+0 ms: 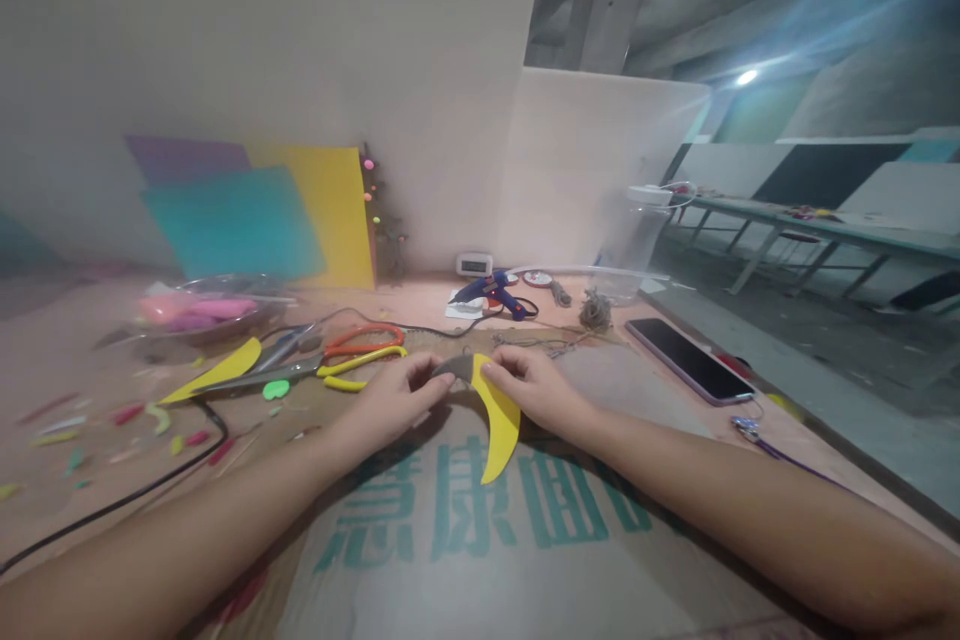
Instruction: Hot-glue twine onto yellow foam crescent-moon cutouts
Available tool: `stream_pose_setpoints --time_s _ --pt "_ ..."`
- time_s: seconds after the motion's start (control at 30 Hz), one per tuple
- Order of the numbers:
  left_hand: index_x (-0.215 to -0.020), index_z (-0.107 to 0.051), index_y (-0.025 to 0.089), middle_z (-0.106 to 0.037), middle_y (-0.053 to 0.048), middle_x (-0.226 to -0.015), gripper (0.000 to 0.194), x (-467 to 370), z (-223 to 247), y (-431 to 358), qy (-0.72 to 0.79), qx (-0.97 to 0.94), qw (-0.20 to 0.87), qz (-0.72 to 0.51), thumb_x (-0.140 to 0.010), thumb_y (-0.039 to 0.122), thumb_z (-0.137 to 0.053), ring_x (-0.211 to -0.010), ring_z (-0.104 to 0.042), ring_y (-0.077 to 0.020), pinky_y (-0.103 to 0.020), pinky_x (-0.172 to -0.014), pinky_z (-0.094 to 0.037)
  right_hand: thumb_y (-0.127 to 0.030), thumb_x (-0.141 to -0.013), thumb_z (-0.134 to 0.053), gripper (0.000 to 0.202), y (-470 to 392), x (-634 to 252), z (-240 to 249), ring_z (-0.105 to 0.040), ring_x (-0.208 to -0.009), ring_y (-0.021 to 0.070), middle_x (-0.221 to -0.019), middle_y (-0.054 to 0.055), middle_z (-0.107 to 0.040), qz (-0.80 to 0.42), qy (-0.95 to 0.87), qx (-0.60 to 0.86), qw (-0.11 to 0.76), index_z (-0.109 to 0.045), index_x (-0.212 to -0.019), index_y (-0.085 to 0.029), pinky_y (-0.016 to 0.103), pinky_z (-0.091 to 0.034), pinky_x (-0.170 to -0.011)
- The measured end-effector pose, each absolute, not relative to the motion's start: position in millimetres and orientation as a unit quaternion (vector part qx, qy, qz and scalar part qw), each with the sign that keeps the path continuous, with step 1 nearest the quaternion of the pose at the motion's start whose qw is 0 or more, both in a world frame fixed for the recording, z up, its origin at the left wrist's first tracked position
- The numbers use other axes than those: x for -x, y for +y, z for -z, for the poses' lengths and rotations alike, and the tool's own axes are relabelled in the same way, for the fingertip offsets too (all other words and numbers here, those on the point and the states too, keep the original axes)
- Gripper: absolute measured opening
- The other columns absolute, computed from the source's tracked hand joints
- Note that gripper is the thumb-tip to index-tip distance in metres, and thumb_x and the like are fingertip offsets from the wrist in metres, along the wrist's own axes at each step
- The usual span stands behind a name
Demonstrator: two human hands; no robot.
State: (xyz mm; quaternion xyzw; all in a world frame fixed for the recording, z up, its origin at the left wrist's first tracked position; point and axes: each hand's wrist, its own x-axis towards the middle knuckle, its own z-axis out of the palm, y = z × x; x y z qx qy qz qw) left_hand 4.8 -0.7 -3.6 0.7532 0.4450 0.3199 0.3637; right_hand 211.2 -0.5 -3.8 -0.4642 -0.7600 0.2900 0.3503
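Observation:
A curved yellow piece (501, 425) hangs tip down over the cardboard sheet (420, 580), which bears green printed characters. My right hand (536, 385) pinches its top edge between thumb and fingers. A small grey-brown piece (456, 368) meets the yellow one at its upper left, and my left hand (401, 395) has its thumb and fingers closed on that piece's left end. Whether the two pieces are joined cannot be made out. Just left of my left hand lie scissors with yellow handles (360, 363) and a tool with orange handles (364, 338).
Behind the hands are a blue glue gun (495, 292), a small digital clock (475, 265) and a twine ball (595, 310). A phone (690, 360) lies at right. Another yellow cut piece (225, 368), colourful scraps and a black cable (172, 473) are at left; coloured sheets (232, 225) stand behind.

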Motion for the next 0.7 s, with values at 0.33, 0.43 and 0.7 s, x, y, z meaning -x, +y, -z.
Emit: stream_pose_setpoints --time_s 0.33,0.43,0.7 --pt "-0.070 -0.052 0.017 -0.051 0.003 -0.062 0.033 -1.0 5.9 0.5 0.440 -0.765 0.348 -0.316 -0.088 0.044 -0.046 -0.058 -0.048 -0.0122 -0.022 -0.051 -0.034 -0.040 -0.087 -0.048 0.030 -0.6 -212.0 4.3 -0.043 -0.058 0.0105 -0.062 -0.003 -0.046 -0.297 -0.767 0.453 0.343 -0.049 -0.067 -0.018 0.022 -0.032 -0.051" --pt "-0.068 -0.051 0.017 -0.050 0.003 -0.060 0.036 0.5 6.7 1.6 0.429 -0.757 0.374 -0.323 -0.091 0.044 -0.041 -0.055 -0.047 -0.0110 -0.022 -0.052 -0.034 -0.040 -0.087 -0.048 0.030 -1.8 -211.8 2.9 -0.042 -0.058 0.0103 -0.062 -0.003 -0.045 -0.294 -0.767 0.456 0.343 -0.049 -0.066 -0.018 0.022 -0.031 -0.051" --pt "-0.073 -0.053 0.017 -0.050 0.003 -0.059 0.031 -2.1 3.3 -0.4 0.453 -0.768 0.338 -0.302 -0.088 0.042 -0.045 -0.054 -0.045 -0.0112 -0.022 -0.049 -0.031 -0.040 -0.087 -0.048 0.030 -5.2 -210.8 -0.8 -0.042 -0.057 0.0101 -0.062 -0.003 -0.046 -0.304 -0.767 0.453 0.339 -0.050 -0.068 -0.018 0.023 -0.032 -0.051"
